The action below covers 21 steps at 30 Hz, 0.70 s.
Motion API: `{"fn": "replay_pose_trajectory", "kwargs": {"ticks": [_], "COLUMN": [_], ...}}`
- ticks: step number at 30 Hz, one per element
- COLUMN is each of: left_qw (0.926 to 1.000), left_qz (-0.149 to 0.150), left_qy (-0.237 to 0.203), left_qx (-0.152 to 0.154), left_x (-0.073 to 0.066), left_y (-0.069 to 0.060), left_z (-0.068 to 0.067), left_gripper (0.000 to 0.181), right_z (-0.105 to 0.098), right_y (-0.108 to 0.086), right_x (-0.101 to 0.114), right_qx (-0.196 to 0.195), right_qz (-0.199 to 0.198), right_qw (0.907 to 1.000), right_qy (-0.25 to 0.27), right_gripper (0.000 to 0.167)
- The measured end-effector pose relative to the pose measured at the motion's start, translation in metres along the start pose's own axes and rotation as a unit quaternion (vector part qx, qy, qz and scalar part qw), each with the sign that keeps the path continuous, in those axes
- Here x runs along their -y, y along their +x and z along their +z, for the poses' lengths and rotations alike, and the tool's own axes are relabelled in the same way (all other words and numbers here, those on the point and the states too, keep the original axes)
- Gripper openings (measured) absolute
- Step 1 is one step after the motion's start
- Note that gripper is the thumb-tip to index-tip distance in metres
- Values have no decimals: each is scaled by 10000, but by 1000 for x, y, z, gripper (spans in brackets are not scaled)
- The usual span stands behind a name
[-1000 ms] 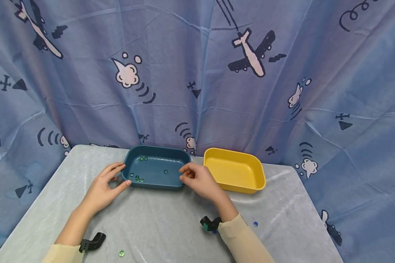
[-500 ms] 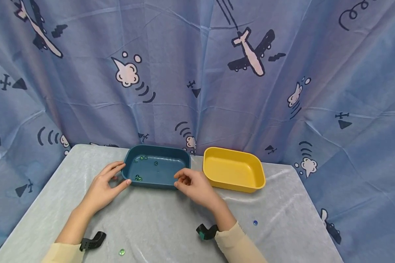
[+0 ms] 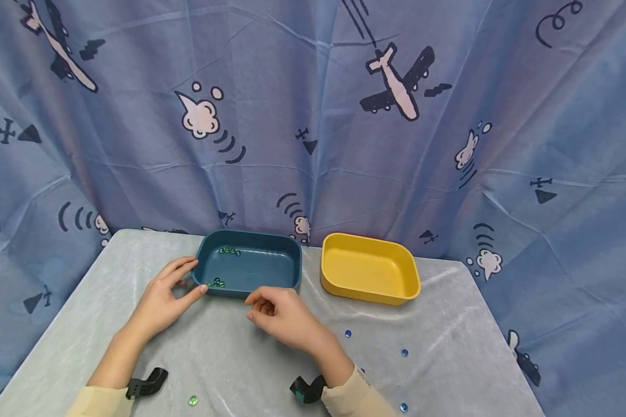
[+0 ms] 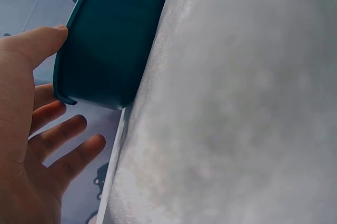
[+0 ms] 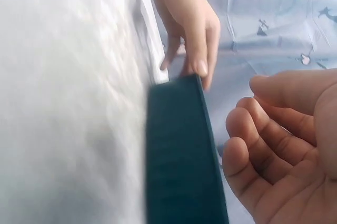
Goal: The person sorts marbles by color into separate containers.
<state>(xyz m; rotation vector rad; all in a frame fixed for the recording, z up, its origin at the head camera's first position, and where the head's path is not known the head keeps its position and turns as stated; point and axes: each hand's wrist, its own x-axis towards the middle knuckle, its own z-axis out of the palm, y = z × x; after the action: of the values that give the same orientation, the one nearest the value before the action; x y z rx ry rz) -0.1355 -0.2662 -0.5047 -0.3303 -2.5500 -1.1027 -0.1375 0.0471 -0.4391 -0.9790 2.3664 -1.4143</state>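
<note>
- The dark teal, rounded rectangular plastic-looking box (image 3: 261, 269) stands along the far edge of the surface (image 3: 229, 359), left of its middle.
- The left hand (image 3: 164, 295) touches that box at its left end, thumb on the rim by the near-left corner, fingers spread along the left side.
- The right hand (image 3: 284, 318) is loosely curled at the box's near side, with nothing visible between thumb and fingers (whether it touches the wall, I cannot tell). The two hands are well apart.
- Small, clear green glass-like beads (image 3: 226, 251) lie inside the box, some in a row towards its far-left corner, others clustered by its near-left corner.
- A yellow box (image 3: 370, 269) of similar shape stands along the far edge too, right of the middle.
- A single round green bead (image 3: 193, 400) lies near the surface's near edge, left of middle; small, round blue beads (image 3: 404, 353) are scattered over the right part, between the yellow box and the near edge.
- What could go wrong: a tilt or knock of the teal box might set its beads rolling, since its floor looks smooth. A push away from the person could carry the box over the far edge, which is close behind it. The right sleeve (image 3: 362, 399) or forearm might sweep the nearby blue beads aside.
- Writing: a small dark marking shows on the right cuff, too small to read; I can make out no brand or label on either box.
</note>
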Motion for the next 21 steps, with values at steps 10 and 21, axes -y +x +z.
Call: {"fn": "replay_pose_trajectory", "kwargs": {"ticks": [10, 21], "left_qw": [10000, 10000], "left_qz": [34, 0], "left_qy": [-2, -46], "left_qx": [-2, -2], "left_x": [0, -1], "left_y": [0, -1], "left_z": [0, -1], "left_gripper": [63, 63], "right_z": [35, 66], "right_y": [-5, -9], "right_x": [1, 11], "right_qx": [573, 1130], "right_qz": [-217, -569], "right_qw": [9981, 9904], "right_qy": [-65, -560], "right_gripper": [12, 12]}}
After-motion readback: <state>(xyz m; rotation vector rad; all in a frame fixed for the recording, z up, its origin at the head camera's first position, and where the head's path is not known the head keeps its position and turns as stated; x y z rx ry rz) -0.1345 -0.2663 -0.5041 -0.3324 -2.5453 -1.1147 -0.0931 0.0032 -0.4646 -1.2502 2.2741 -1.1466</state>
